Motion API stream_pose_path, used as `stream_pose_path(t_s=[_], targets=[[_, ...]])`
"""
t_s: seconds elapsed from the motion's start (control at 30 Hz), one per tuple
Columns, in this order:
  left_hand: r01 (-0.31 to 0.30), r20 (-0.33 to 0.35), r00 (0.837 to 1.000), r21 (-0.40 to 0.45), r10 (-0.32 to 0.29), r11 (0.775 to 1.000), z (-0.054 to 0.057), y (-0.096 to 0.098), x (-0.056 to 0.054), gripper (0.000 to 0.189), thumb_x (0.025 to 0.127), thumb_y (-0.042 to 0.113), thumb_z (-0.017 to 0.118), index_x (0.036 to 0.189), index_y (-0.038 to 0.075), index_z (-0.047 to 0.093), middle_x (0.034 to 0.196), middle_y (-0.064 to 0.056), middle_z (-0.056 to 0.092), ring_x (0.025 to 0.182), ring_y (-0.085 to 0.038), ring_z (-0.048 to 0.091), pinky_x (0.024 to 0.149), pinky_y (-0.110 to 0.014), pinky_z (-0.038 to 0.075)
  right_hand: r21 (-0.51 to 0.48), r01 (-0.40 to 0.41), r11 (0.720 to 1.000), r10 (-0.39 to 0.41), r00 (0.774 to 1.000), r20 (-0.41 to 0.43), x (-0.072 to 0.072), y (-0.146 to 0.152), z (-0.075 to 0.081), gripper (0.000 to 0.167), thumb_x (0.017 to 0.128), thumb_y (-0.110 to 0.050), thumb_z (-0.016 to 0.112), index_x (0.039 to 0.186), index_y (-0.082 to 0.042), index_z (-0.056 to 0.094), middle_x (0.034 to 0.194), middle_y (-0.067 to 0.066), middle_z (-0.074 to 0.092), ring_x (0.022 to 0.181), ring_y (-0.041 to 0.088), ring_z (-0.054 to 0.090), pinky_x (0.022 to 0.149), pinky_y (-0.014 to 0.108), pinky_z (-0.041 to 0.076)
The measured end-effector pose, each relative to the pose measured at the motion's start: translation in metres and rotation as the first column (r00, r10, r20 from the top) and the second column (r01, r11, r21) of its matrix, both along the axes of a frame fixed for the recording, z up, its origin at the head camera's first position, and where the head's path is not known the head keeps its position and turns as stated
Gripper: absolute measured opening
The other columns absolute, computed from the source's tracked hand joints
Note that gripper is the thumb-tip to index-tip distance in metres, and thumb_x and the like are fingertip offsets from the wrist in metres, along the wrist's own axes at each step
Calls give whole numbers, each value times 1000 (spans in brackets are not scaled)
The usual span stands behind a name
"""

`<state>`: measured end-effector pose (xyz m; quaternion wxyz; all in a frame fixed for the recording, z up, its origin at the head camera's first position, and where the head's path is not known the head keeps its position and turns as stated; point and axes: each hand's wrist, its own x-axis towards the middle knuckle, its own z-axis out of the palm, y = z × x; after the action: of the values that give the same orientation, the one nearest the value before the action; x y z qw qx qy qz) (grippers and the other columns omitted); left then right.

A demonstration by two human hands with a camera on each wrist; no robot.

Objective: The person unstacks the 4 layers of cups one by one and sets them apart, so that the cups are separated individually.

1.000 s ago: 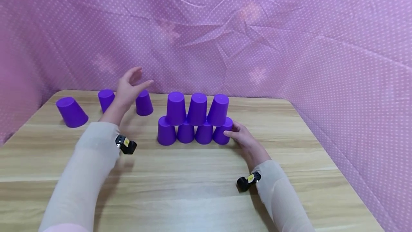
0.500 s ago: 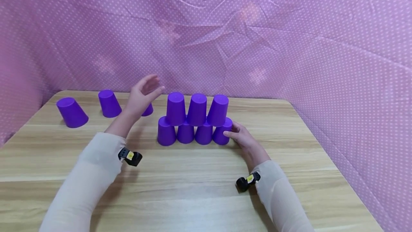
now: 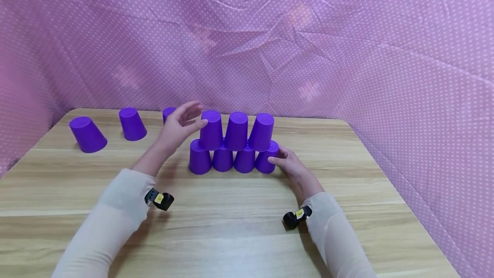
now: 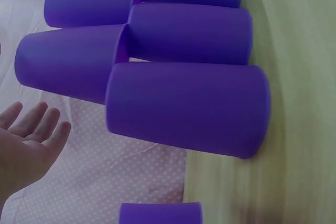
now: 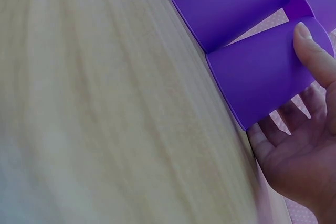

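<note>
Purple cups stand upside down in two rows, with three in the upper row bridging the lower ones. My left hand (image 3: 178,127) is raised beside the upper row's left-end cup (image 3: 212,134), its thumb tip overlapping that cup in the head view. In the left wrist view the fingers (image 4: 37,121) are loosely spread and hold nothing. My right hand (image 3: 295,168) holds the lower row's right-end cup (image 3: 264,162) from the side. Its thumb (image 5: 312,51) lies along the cup's front, and the other fingers reach round behind.
Three more purple cups stand apart at the back left: a left one (image 3: 88,135), a middle one (image 3: 132,125) and one partly hidden behind my left hand (image 3: 168,113). A pink dotted cloth (image 3: 247,55) hangs behind the wooden table (image 3: 231,226).
My left hand has moved right and downward, from over the loose cups to the upper row's left end. My right hand and the stacked cups have stayed in place.
</note>
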<state>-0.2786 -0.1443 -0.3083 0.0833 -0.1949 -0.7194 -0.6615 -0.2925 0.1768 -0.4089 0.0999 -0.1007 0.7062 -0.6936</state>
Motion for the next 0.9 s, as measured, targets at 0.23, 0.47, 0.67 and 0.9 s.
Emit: stream_pose_path(t_s=[0.23,0.47,0.67,0.9], targets=[[22,32,999,-4,-21,1000,-10,4,0,61,76,9,65,128,0,35,123,-18,43,113,-24,39,94,-38,32,-12,6,1000,-6,1000,7,0,1,1,50,78,3,58,124,6,40,107,11,54,99,17,48,94,32,32],[34,44,998,-8,-34,999,-17,10,-1,63,75,8,66,129,0,34,120,-19,45,110,-26,41,94,-37,33,-20,1,1000,-1,1000,5,0,1,0,50,78,3,57,124,6,40,108,12,53,100,18,48,94,33,31],[28,40,999,-31,-27,999,-22,13,-2,63,75,8,67,128,0,35,117,-19,47,108,-25,43,93,-35,34,-17,-11,1000,11,1000,-4,-1,1,-2,50,78,4,57,124,7,38,109,14,52,100,18,48,94,33,31],[-3,34,999,-70,5,998,-26,14,-2,63,75,9,67,128,-1,34,114,-20,48,106,-26,45,92,-35,35,-13,-6,1000,6,1000,-3,-2,1,-2,51,78,3,57,125,5,39,114,17,50,103,20,46,95,32,31]])
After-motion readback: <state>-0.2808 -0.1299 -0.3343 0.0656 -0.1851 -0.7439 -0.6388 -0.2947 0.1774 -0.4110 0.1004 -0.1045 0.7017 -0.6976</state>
